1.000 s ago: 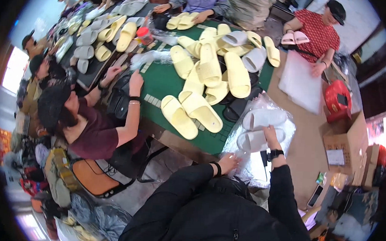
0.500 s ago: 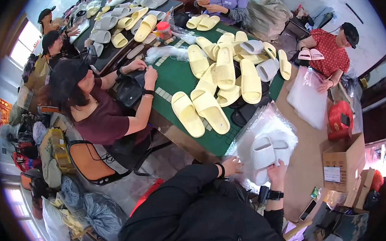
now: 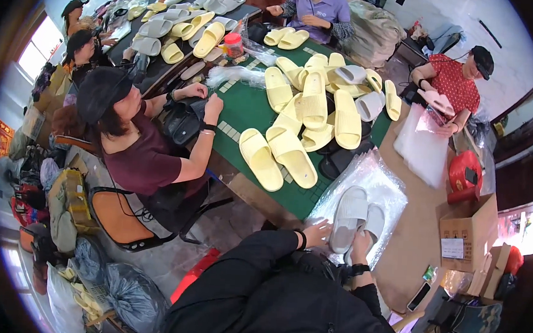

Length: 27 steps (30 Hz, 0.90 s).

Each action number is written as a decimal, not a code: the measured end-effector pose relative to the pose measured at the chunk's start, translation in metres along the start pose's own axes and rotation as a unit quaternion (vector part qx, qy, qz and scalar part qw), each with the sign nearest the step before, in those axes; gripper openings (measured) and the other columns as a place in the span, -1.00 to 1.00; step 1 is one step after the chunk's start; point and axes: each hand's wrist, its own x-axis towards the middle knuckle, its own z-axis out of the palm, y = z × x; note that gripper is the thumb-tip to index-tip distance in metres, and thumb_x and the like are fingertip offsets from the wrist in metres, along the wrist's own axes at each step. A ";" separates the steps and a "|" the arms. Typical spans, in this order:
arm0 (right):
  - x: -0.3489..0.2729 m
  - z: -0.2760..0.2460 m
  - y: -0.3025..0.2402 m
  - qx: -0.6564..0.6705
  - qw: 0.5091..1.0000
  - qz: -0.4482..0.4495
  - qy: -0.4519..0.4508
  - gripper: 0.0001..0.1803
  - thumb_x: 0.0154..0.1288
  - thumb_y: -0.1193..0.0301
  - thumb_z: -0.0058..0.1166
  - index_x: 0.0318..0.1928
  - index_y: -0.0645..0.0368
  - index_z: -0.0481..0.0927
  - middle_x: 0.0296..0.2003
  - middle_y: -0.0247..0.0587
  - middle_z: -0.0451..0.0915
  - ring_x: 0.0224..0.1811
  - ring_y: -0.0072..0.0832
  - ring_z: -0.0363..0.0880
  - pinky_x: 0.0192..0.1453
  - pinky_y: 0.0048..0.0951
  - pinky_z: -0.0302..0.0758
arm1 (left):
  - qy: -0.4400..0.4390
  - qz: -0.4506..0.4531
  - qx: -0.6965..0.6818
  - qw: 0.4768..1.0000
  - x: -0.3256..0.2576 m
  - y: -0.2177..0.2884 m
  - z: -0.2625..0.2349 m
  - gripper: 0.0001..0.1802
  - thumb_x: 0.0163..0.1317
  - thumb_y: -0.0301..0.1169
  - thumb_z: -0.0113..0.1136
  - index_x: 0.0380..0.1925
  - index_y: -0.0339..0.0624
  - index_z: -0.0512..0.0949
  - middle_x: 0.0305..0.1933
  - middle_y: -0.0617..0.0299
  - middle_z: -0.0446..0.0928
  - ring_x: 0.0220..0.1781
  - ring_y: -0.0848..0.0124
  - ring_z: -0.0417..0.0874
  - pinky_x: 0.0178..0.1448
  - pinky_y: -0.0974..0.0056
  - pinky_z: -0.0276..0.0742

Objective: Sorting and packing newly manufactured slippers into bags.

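A pair of grey slide slippers (image 3: 350, 211) lies over a stack of clear plastic bags (image 3: 390, 189) at the table's near edge. My right hand (image 3: 361, 247) is closed round the heel end of the right slipper, its toe pointing away from me. To the left, my left hand (image 3: 316, 235) holds the near left edge of the top plastic bag, close beside the other slipper; its fingertips are partly lost in the shiny film. Whether the slippers are inside the bag or on top of it, I cannot tell.
Yellow slippers (image 3: 314, 99) are heaped on the green mat (image 3: 243, 144) ahead. A cardboard box (image 3: 465, 236), a red bag (image 3: 464, 172) and a phone (image 3: 418, 296) are at the right. One co-worker sits close at the left; another, far right, handles pink slippers (image 3: 436, 101).
My right hand has shifted left and nearer to me with the grey slippers, which now stand straighter and further apart. At the far right, the co-worker has tilted the pink slippers downward.
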 end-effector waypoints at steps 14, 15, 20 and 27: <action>0.009 0.019 -0.010 -0.456 0.863 -0.217 -0.018 -0.27 -0.08 0.19 0.06 0.19 0.05 0.24 0.04 0.27 0.26 0.13 0.07 0.19 0.22 -0.10 0.10 | -0.051 0.018 -0.082 0.995 -0.003 0.008 0.022 -0.72 -0.05 -0.09 0.05 -0.29 0.30 0.60 0.23 0.02 0.18 0.19 0.03 0.20 0.09 0.08 0.22; 0.006 0.018 -0.018 -0.545 0.814 -0.197 -0.046 -0.23 -0.05 0.15 0.04 0.21 0.11 0.18 0.03 0.25 0.29 0.11 0.05 0.22 0.21 -0.10 0.10 | -0.051 0.017 -0.083 0.995 -0.003 0.009 0.024 -0.72 -0.05 -0.09 0.05 -0.29 0.30 0.60 0.23 0.02 0.18 0.19 0.03 0.20 0.09 0.08 0.22; 0.021 0.005 -0.017 -0.515 0.815 -0.257 -0.067 -0.23 0.01 0.09 0.00 0.20 0.20 0.16 -0.15 0.14 0.42 -0.01 -0.01 0.33 0.18 -0.11 0.12 | -0.091 0.022 -0.012 0.996 0.003 0.009 0.017 -0.75 -0.03 -0.09 0.07 -0.32 0.34 0.61 0.19 0.16 0.24 0.17 0.04 0.21 0.05 0.10 0.25; -0.007 -0.011 -0.022 -0.390 0.853 -0.347 -0.002 -0.38 0.04 0.26 0.07 0.09 0.34 0.28 -0.33 0.06 0.47 -0.17 -0.06 0.37 0.07 -0.10 0.18 | -0.079 0.072 -0.051 0.993 0.001 0.002 0.018 -0.75 -0.01 -0.12 0.08 -0.26 0.46 0.57 0.20 0.44 0.20 0.17 0.14 0.21 0.01 0.16 0.27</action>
